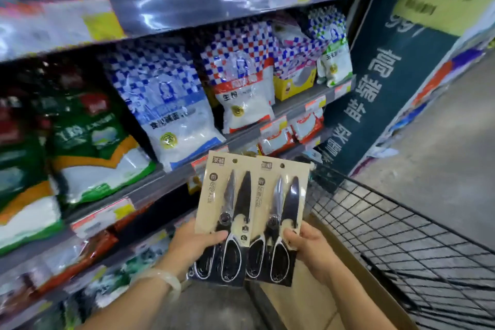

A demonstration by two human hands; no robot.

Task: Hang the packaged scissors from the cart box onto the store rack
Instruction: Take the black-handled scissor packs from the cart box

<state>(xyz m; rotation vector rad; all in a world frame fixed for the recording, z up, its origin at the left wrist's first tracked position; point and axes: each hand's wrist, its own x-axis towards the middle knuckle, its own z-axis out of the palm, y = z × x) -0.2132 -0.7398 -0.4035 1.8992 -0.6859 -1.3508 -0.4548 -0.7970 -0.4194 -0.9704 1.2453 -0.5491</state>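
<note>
We hold two beige-card blister packs of black-handled kitchen scissors, one per hand, side by side above the cart. Left hand [192, 245] grips the lower edge of the left scissors pack [226, 218], thumb across the front near the pivot, fingers behind. Right hand [308, 246] pinches the right scissors pack [278, 225] the same way at its lower right side. The right pack's inner edge seems to overlap the left one slightly.

Both are gripped low, probably to keep the punched hang holes [235, 161] at the top clear for a peg. Blades point up, printed fronts toward us, so they would hang facing out.

Below the right forearm sits the brown cardboard box [356, 270] inside the black wire-mesh cart [401, 225]; its contents are not visible.

Shelves [294, 104] to the left carry blue-checked white starch bags [171, 104] and green flour bags [91, 142]. No hook rack in view, so the hanging spot cannot be told. We judge the packs are out of the box and nothing is hung yet. A pale bangle [166, 280] is on the left wrist.
</note>
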